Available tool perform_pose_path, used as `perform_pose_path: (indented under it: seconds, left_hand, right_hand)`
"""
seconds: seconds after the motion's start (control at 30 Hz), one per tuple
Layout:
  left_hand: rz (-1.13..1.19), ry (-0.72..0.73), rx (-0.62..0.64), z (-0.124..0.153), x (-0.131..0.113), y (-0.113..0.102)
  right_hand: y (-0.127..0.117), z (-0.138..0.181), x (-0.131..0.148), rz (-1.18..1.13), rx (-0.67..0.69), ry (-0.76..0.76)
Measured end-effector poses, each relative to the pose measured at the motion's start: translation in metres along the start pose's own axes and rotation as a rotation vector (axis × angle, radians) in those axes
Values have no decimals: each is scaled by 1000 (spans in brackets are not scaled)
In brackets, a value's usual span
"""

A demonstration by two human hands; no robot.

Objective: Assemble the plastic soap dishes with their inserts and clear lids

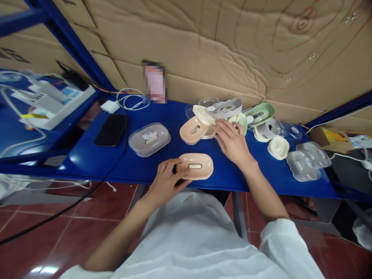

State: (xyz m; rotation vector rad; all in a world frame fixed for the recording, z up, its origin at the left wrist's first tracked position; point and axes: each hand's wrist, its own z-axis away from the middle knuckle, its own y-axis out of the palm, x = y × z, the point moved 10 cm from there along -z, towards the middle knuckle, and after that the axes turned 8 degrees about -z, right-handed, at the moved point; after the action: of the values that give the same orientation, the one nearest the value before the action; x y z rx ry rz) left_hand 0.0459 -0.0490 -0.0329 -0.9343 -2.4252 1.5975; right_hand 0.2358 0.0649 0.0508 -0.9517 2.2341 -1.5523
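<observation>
My left hand [168, 178] grips the left end of a peach-coloured oval soap dish [205, 161] near the table's front edge, thumb at the near rim. A small pale piece sits in the slot at the dish's middle. My right hand [232, 145] reaches into the pile and its fingers hold the edge of a cream flat piece [202, 115], which is tilted over a second peach dish [190, 133]. Fingertips partly hide that edge. Beside this hand lie a green dish [261, 115], a grey-white dish [232, 107] and a small cream tray [278, 147].
A lidded grey soap box [149, 139] stands left on the blue table [232, 180]. Clear lids [303, 164] lie at the right. A black phone [110, 130], a white charger [109, 106] and cables are at the left. Cardboard [174, 35] walls the back; a pixelated screen leans there.
</observation>
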Motion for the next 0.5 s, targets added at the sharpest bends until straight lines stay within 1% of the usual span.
perform_pose_path:
  seconds: [0.07, 0.13, 0.2, 0.27, 0.3, 0.37, 0.43, 0.5]
  left_hand:
    - [7, -18, -23, 0, 3, 0]
    - [16, -27, -46, -2, 4, -1]
    - [34, -24, -60, -3, 4, -2]
    - [57, -14, -64, -4, 3, -3]
    - [66, -13, -64, -4, 2, -4]
    - [82, -16, -60, -4, 3, -5]
    - [101, -24, -58, -3, 4, -6]
    - [121, -27, -56, -3, 5, -7]
  right_hand:
    - [11, -41, -18, 49, 37, 7]
    - [25, -72, -38, 46, 92, 41]
    - [35, -89, -54, -14, 135, 74]
    - [33, -93, -61, -123, 128, 74]
    - [27, -90, -60, -182, 89, 61]
    - [3, -72, -54, -287, -69, 43]
    - [-24, -38, -46, -399, -284, 84]
    - [-37, 9, -40, -574, -448, 202]
